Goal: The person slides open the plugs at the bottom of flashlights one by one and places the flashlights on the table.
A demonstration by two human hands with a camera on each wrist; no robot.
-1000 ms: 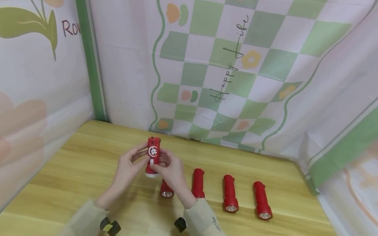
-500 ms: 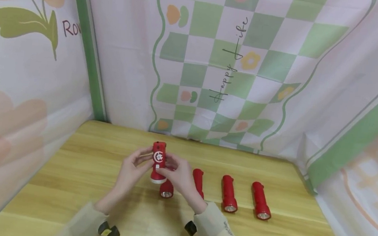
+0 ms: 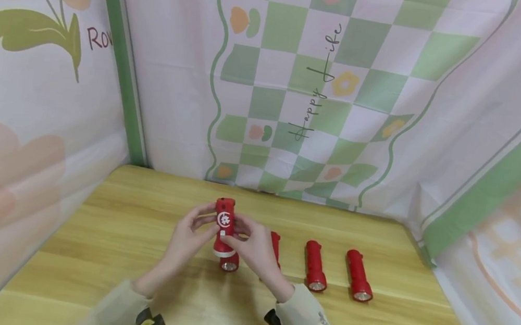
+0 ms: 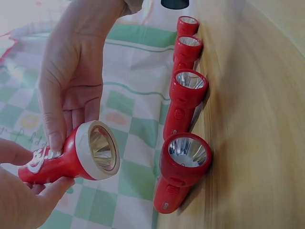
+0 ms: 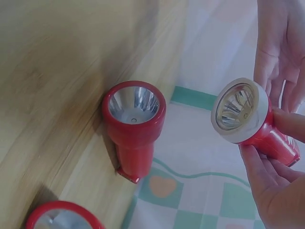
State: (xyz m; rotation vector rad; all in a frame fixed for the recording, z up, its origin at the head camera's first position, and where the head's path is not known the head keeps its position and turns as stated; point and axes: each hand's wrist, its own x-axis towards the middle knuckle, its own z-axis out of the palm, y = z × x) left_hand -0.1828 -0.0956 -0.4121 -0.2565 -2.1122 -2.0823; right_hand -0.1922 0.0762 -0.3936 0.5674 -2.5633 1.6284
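A red flashlight [image 3: 224,219] with a white rim and a white round emblem is held above the table between both hands, its lens end pointing down toward the person. My left hand [image 3: 191,237] grips the body from the left side. From the right, my right hand [image 3: 256,246] holds it too, its thumb at the pale switch [image 4: 55,153]. In the left wrist view the white-rimmed head [image 4: 86,148] shows its reflector. Beneath, another red flashlight [image 3: 229,263] lies partly hidden behind the held one.
More red flashlights lie in a row to the right: one [image 3: 275,242] partly behind my right hand, then a second [image 3: 315,267] and a third [image 3: 359,276]. They rest on a wood-grain table [image 3: 111,242], with patterned curtains [image 3: 275,106] behind and at the sides.
Both hands have carried the flashlight to the right and slightly nearer the person, so it now overlaps the leftmost lying flashlight. The grip stays much the same.
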